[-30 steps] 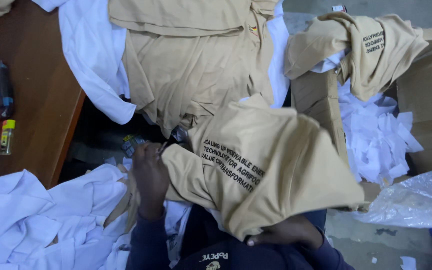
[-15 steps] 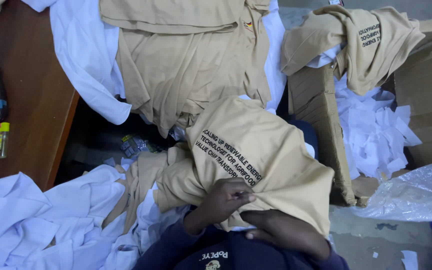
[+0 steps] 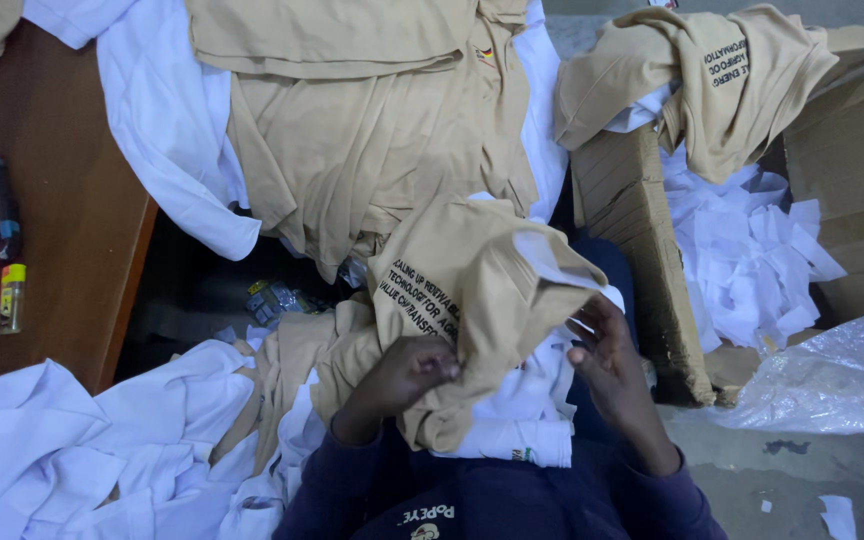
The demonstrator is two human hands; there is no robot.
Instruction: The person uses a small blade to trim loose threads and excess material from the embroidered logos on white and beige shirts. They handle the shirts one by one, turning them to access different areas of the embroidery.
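A heap of tan shirts [image 3: 352,130] is lying over the brown worktop [image 3: 47,215] beside a cardboard box [image 3: 642,260] of white scraps, while the left hand [image 3: 407,375] is clenching its grip on a printed tan shirt [image 3: 472,300] above the lap and the right hand [image 3: 607,355] is pinching its edge.
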